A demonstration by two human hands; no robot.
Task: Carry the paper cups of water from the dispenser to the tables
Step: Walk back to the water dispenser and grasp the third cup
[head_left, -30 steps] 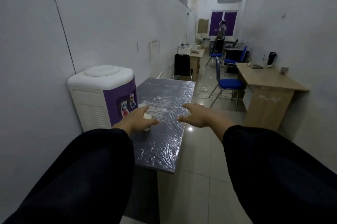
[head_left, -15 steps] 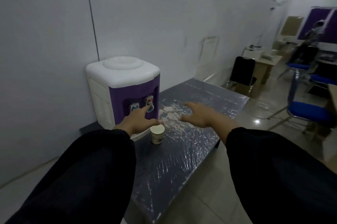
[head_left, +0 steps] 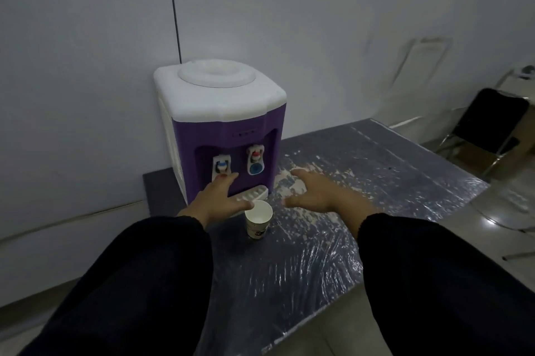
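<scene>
A white paper cup (head_left: 258, 222) stands upright on the dark table (head_left: 362, 182), just in front of the drip tray of a purple and white water dispenser (head_left: 223, 127). My left hand (head_left: 218, 199) hovers open just left of the cup, fingers spread, fingertips close to the dispenser's left tap. My right hand (head_left: 314, 192) is open too, palm down over the table to the right of the cup, a short gap from it. Neither hand holds anything. Both arms wear dark sleeves.
The table is wrapped in shiny plastic film with white patches near the dispenser. The white wall runs directly behind the dispenser. A black chair (head_left: 492, 124) stands at the table's far right end. Tiled floor (head_left: 509, 216) lies along the right side.
The view has swung left and down, from the long room to the dispenser. My left hand has come off the cup, which now stands alone between both open hands.
</scene>
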